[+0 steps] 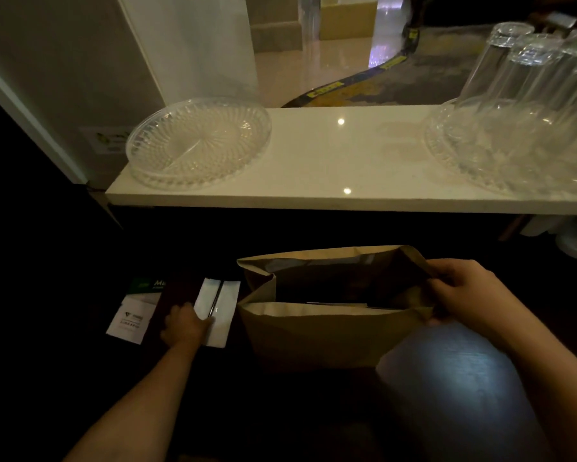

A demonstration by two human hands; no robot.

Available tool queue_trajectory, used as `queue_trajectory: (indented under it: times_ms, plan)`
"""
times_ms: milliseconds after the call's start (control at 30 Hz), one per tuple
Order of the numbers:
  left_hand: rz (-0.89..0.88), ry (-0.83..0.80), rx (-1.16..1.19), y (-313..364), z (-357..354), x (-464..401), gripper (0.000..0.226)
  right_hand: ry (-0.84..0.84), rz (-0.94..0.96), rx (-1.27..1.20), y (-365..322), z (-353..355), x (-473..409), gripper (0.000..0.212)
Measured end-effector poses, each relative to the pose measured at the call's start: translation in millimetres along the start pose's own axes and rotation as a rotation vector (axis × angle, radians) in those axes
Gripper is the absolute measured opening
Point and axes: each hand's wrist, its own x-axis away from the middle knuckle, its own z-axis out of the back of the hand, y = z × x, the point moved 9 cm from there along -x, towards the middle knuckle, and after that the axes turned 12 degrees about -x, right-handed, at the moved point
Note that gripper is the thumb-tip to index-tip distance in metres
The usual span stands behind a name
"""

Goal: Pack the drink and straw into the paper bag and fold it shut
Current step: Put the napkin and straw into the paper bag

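Fingertips of your left hand lie curled on the near end of the wrapped straw, seemingly closing on it, though whether they have truly pinched it or only press on it cannot be told in this dim light. Your right hand's fingers are pinched on the right rim of the paper bag, holding its mouth wide.

Close thumb and forefinger on the long edges of the wrapper rather than its flat face, so the thin sleeve lifts cleanly off the dark surface. Keep the right-hand pull steady; if you let the rim slacken, the near wall will likely fold inward over the opening. Carry the straw over the near wall and lower it end-first, alongside whatever stands inside.

Looks-wise, the straw shows as a thin dark line down the middle of a white paper sleeve, lying just left of the bag, apart from it. The bag is brown, upright, its side gusset creased inward at the left, its top not yet folded. Its inside is too dark to say whether the drink is already there; something pale shows near the bottom, no more.

Left of your hand lies a white and green card. Beyond, a white counter carries a clear glass plate and upturned glasses.
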Motion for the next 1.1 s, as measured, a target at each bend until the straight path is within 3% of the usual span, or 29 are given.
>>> queue_trajectory:
  times_ms: [200,300,533,633,733,833,933,1067,1100]
  plan:
    - [0.024,-0.098,0.299,-2.7,-15.6,-8.7,0.033,0.013,-0.019,-0.032,4.7,-1.6,0.4,0.028]
    - [-0.004,-0.102,0.445,2.6,-15.2,-5.9,0.035,0.013,-0.015,-0.036,4.8,-1.0,1.0,0.027]
    - [-0.153,0.116,0.743,1.3,63.4,27.8,0.021,-0.009,0.033,0.036,0.7,-0.8,-1.5,0.025]
    - [-0.190,0.262,1.004,-3.5,132.0,53.2,0.015,-0.018,0.048,0.034,-1.7,-1.4,-1.2,0.026]
    - [-0.394,0.318,1.176,18.0,210.1,97.5,0.007,-0.043,0.040,0.009,-2.5,-3.8,-1.3,0.028]
    - [-0.808,0.131,1.251,81.9,263.8,161.5,0.024,-0.052,0.048,-0.004,-3.2,-4.4,-1.7,0.028]
    - [-1.178,-0.297,1.135,169.8,266.5,216.1,0.027,-0.058,0.047,-0.018,-3.7,-4.2,-0.4,0.027]
    - [-1.236,-0.488,0.316,245.4,201.5,234.9,0.003,-0.059,0.019,-0.063,-1.7,-1.6,-0.4,0.032]
    - [-1.225,-0.514,0.156,252.7,183.4,230.3,0.006,-0.071,0.006,-0.065,2.2,-2.2,-2.0,0.025]
